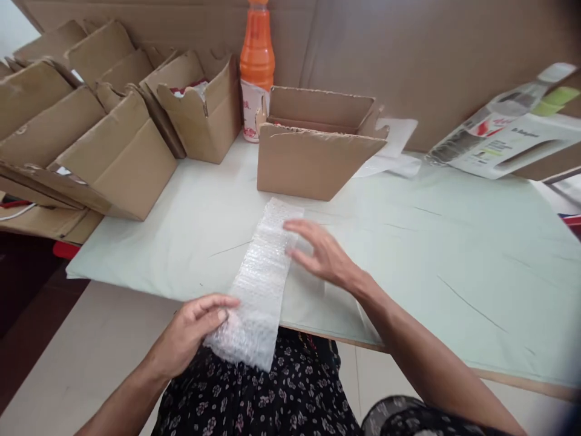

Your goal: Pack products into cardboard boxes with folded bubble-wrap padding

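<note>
A long strip of clear bubble wrap (261, 275) lies over the table's front edge, its near end hanging above my lap. My left hand (193, 327) pinches the strip's left side near that lower end, thumb on top. Just right of the strip's upper half, my right hand (320, 254) has its thumb and fingers apart, slightly blurred. Its fingertips are over the strip's right edge; whether they touch it I cannot tell. Beyond the strip's far end stands an open cardboard box (313, 160) with a slanted side, its contents mostly hidden.
More cut cardboard boxes (136, 163) crowd the left side. An orange bottle (257, 66) stands at the back. White plastic sheeting (394, 145) lies behind the middle box. A clear bottle (499, 115) and a white jug (526, 145) lean at the back right. Pale cloth (454, 254) covers the table.
</note>
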Demonstrator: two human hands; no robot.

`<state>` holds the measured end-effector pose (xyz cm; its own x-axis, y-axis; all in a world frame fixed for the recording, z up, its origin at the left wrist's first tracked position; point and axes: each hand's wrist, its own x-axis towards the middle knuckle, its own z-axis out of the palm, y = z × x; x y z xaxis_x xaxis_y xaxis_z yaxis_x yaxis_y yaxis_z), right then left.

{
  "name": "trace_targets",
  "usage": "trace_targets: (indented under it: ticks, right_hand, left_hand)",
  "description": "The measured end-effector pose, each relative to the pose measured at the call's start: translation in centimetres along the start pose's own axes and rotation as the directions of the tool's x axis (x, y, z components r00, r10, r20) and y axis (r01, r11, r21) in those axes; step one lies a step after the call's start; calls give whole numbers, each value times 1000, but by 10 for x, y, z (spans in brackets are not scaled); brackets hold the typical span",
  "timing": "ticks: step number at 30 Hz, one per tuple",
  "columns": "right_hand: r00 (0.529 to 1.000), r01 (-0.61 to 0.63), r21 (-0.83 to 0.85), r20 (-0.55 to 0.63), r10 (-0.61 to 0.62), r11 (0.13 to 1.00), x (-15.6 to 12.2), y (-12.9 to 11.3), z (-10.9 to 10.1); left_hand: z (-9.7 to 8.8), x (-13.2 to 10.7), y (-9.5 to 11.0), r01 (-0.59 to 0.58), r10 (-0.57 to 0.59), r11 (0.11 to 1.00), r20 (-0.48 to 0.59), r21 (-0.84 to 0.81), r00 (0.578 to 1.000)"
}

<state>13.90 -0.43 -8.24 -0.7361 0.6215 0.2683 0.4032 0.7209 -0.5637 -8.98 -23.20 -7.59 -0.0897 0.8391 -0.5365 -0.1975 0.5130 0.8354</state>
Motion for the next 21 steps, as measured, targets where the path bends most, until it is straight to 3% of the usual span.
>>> trace_targets:
  ticks: [2, 3, 6, 9, 14, 17, 19, 21]
  right_hand:
    - [995, 69, 43, 76, -72, 997, -29, -15, -6]
    - [997, 54, 44, 59, -56, 998, -42, -21, -9]
    - [991, -58, 16, -116, 59, 998, -65, -32, -14]
    - [982, -44, 0, -185, 43, 999, -74, -42, -8]
    - [994, 99, -102, 45, -95, 990, -68, -63, 23]
    - [987, 141, -195, 102, -122, 971, -61, -64, 41]
    - [989, 144, -216, 45, -138, 966, -59, -60, 49]
    - [993, 112, -185, -29, -119, 976, -61, -56, 53]
  left_hand:
    - [6, 14, 16, 38, -31, 989, 58, -140, 998]
    - [10, 23, 24, 47, -30, 977, 86, -208, 996]
    - [21, 52, 44, 61, -19, 930, 117, -362, 993]
    - [27, 72, 49, 114, -63, 916, 142, -386, 988]
    - [25, 76, 46, 137, -83, 945, 189, -298, 979]
    - [20, 71, 45, 46, -22, 983, 130, -180, 991]
    - [14, 66, 42, -117, 117, 993, 7, 4, 993]
    - [7, 59, 35, -313, 352, 908, -101, 277, 931]
